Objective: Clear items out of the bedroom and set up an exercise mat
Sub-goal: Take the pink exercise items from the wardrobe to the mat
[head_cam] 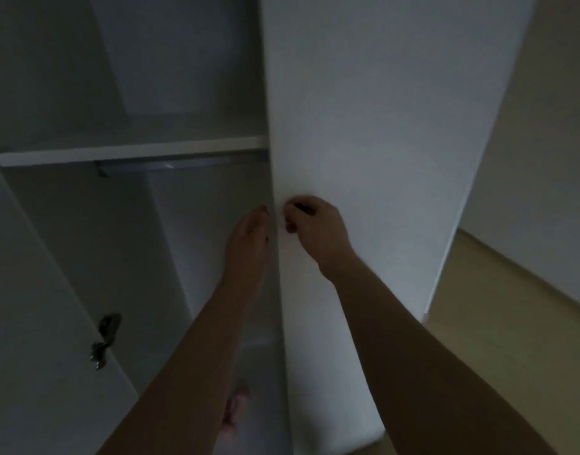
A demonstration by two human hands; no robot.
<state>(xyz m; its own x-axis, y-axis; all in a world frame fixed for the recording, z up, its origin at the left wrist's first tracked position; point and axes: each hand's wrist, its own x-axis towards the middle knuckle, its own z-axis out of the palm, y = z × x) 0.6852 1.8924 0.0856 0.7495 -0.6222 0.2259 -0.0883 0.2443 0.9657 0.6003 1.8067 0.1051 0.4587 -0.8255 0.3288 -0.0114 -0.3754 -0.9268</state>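
A white wardrobe stands in front of me in dim light. Its right door (pixel 364 126) is nearly closed. My right hand (pixel 314 231) has its fingers curled round a small dark knob (pixel 302 207) near that door's left edge. My left hand (pixel 249 238) reaches up beside it, fingers straight and touching the door's edge from the wardrobe's open side. No exercise mat is in view.
The wardrobe's left half is open, showing a white shelf (pixel 131 152) with a hanging rail (pixel 183 164) under it. The open left door (pixel 36 323) carries a metal hinge (pixel 106 336). My foot (pixel 234 412) is below, and wooden floor (pixel 511 356) lies to the right.
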